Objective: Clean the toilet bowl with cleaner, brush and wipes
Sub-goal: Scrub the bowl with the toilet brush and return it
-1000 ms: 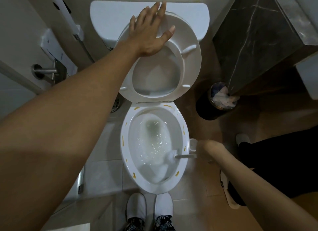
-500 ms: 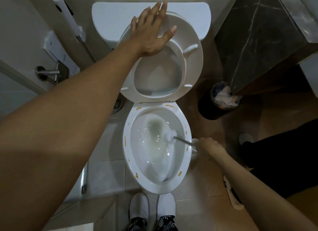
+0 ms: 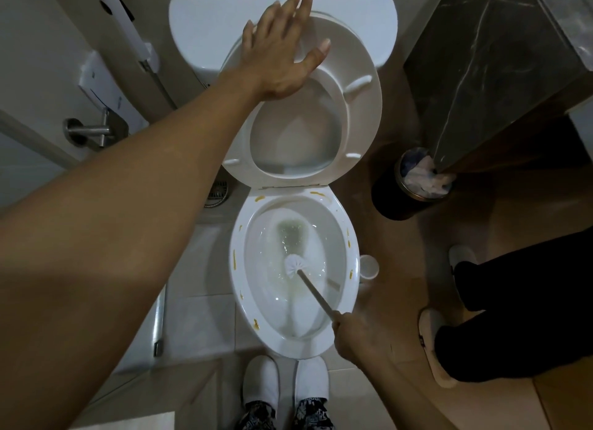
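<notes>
The white toilet bowl (image 3: 349, 259) sits in the middle of the view, with yellow-brown spots along its rim and greenish water inside. My left hand (image 3: 282, 54) lies flat with fingers spread on the raised seat (image 3: 362, 115), which leans against the tank (image 3: 205, 25). My right hand (image 3: 354, 335) grips the handle of the toilet brush (image 3: 316, 293) at the bowl's near right rim. The white brush head (image 3: 293, 264) rests inside the bowl near its middle.
A white round brush holder (image 3: 369, 267) stands on the floor right of the bowl. A black bin (image 3: 407, 195) with crumpled paper sits under a dark marble counter (image 3: 500, 64). Another person's legs and slippers (image 3: 436, 349) stand at right. A bidet sprayer (image 3: 125, 25) hangs at left.
My right hand has moved toward me, from the bowl's right side to its near right rim. The brush head has swept from the right wall to the bowl's middle. My left hand has stayed on the seat.
</notes>
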Demonstrator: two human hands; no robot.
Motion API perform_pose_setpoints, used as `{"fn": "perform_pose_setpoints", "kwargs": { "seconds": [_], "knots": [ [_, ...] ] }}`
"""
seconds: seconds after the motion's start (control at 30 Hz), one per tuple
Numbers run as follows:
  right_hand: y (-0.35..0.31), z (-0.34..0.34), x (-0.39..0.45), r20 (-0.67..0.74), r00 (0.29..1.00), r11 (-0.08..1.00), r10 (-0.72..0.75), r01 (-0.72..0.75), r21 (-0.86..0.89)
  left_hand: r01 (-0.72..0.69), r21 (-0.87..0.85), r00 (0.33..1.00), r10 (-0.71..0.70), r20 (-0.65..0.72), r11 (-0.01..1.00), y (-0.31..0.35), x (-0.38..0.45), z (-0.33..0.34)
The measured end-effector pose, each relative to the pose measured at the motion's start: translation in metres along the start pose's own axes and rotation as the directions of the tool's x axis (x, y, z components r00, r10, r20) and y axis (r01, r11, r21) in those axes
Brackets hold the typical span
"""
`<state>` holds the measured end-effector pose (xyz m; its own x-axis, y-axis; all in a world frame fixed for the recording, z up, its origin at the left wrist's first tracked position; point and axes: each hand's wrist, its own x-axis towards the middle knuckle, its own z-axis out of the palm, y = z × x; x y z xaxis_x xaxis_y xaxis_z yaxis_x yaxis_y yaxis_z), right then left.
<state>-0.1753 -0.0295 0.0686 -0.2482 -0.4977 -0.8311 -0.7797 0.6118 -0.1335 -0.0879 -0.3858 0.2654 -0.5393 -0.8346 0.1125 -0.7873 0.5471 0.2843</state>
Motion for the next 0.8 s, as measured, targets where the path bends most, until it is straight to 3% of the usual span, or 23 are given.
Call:
{"fn": "perform_pose_setpoints", "kwargs": {
  "seconds": [0.27,0.6,0.8],
  "knots": [
    [-0.043,-0.011,0.047,-0.002,0.997,0.987,0.071,-0.070,0.145,-0.011,-0.001,1.000,0.011,-0.001,1.000,-0.001,0.001,0.000],
    [-0.023,-0.011,0.043,0.014,0.999,0.999,0.033,-0.033,-0.013,-0.014,0.006,0.999,0.014,-0.035,1.000,-0.002,0.002,0.005],
    [-0.039,-0.018,0.054,0.006,0.999,0.999,0.031,-0.031,0.023,0.000,0.008,0.999,0.000,-0.042,1.000,-0.001,0.001,0.005]
  ]
}}
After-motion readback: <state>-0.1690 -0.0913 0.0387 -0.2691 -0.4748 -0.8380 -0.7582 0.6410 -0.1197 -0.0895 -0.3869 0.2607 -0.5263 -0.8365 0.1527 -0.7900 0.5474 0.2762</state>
